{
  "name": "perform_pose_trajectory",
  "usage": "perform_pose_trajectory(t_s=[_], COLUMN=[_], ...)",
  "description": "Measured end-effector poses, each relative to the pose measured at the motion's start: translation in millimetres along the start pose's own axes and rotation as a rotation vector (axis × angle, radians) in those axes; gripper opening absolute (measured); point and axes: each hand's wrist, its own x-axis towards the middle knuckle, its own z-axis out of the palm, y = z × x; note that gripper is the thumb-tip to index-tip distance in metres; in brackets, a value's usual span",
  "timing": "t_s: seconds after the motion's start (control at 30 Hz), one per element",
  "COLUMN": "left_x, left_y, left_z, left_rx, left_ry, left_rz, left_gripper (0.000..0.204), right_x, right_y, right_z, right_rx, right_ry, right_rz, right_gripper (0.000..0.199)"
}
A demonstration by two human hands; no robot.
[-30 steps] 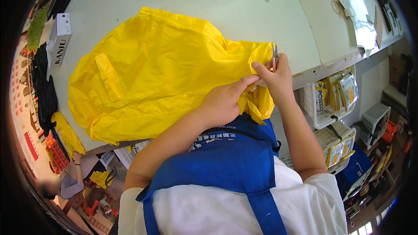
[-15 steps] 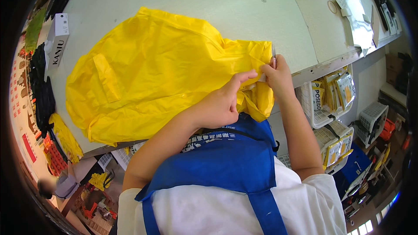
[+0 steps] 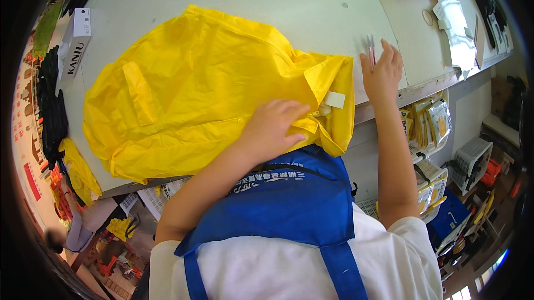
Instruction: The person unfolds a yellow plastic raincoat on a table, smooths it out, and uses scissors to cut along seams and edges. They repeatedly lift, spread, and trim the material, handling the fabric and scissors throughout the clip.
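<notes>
Flat and open, the left hand (image 3: 272, 127) presses palm down on the yellow garment (image 3: 206, 88) near its right edge, fingers spread toward a small white label (image 3: 335, 100) sewn at that edge; it grips nothing. Over at the right, the right hand (image 3: 381, 72) lies on the pale table (image 3: 278, 5) just beside the garment's edge, fingers extended and loosely together, their tips touching a thin pair of metal snips or tweezers (image 3: 370, 50) that rests on the table; whether the fingers actually pinch it cannot be told. Spread across the tabletop, the garment's lower right corner hangs over the near edge above the person's blue apron (image 3: 295, 205). Farther left, a white box (image 3: 75, 41) sits beside the garment.
</notes>
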Motion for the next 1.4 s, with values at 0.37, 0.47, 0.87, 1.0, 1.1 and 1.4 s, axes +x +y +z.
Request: perform_pose_trajectory(t_s=[0.37,0.47,0.87,1.0,1.1,1.4], left_x=[1,1,18,19,19,23], left_y=[-3,-2,3,4,6,7], left_z=[24,24,29,27,25,7], left_rx=[-0.091,-0.131,-0.263,-0.324,-0.334,-0.473], left_ry=[0.199,0.235,0.227,0.180,0.159,-0.004], left_rz=[0.205,0.158,-0.099,-0.171,-0.183,-0.276], left_gripper=[0.012,0.011,0.015,0.020,0.018,0.019], right_x=[-75,-80,-92,-95,-84,-96], right_y=[-83,-88,-88,-84,-93,-93], right_z=[-20,-31,-53,-54,-61,-52], right_rx=[1.246,1.643,1.444,1.368,1.343,1.383], right_ry=[-0.671,-0.532,-0.611,-0.649,-0.664,-0.603], right_rz=[1.080,1.296,1.013,0.933,0.866,0.849], right_gripper=[0.019,0.014,0.019,0.022,0.023,0.025])
